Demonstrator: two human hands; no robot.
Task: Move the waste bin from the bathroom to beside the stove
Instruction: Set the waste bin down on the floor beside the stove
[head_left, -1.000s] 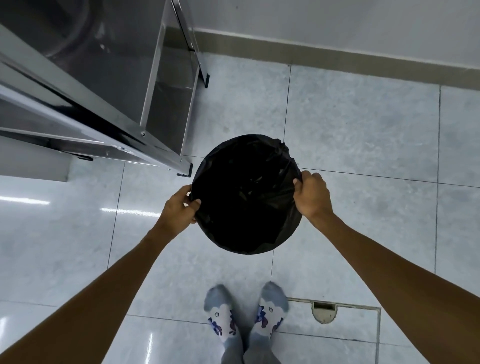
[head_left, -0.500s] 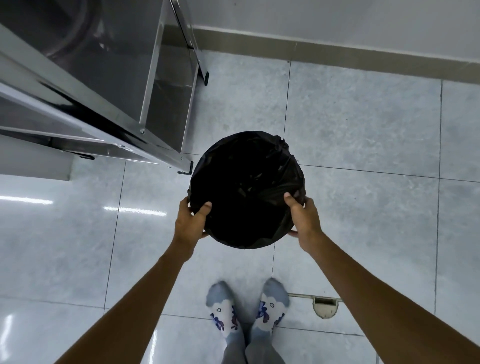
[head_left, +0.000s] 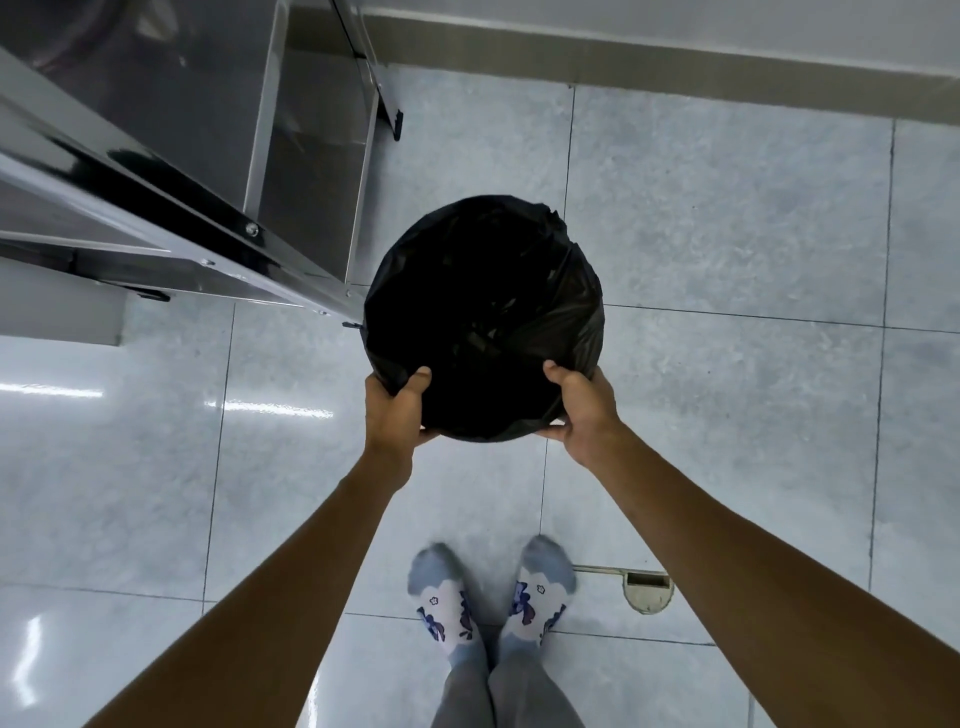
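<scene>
A round waste bin (head_left: 483, 312) lined with a black plastic bag fills the middle of the view, seen from straight above. My left hand (head_left: 397, 410) grips its near-left rim, thumb over the bag's edge. On the near-right rim my right hand (head_left: 582, 410) holds it the same way. The bin sits right beside the front corner leg of a stainless steel stand (head_left: 156, 171). Whether the bin's base touches the floor is hidden. Its inside is too dark to make out.
Glossy grey floor tiles (head_left: 727, 218) stretch to the right and behind the bin up to a wall skirting (head_left: 675, 78). My socked feet (head_left: 488, 597) stand just below the bin. A round floor fitting (head_left: 647, 590) lies by my right foot.
Both hands slid from the bin's sides round to its near rim. The bin shifted slightly toward the steel stand's corner leg.
</scene>
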